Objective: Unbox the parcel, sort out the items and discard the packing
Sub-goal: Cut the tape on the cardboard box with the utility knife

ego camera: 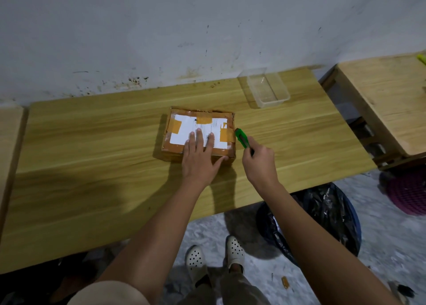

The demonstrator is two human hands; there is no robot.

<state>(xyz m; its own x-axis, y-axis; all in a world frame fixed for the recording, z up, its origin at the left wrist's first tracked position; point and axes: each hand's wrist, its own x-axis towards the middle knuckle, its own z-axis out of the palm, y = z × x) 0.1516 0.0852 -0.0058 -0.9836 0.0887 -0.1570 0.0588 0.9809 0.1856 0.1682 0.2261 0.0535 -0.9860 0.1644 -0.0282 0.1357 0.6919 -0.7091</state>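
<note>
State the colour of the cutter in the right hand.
The cutter is bright green; head view.

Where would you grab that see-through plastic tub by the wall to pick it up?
Probably by its rim, coming down from above. The clear tub sits upright and open-topped on the table, so a hand could span its narrow width and pinch the two long walls. The right hand is nearer, though it holds the green knife now.
</note>
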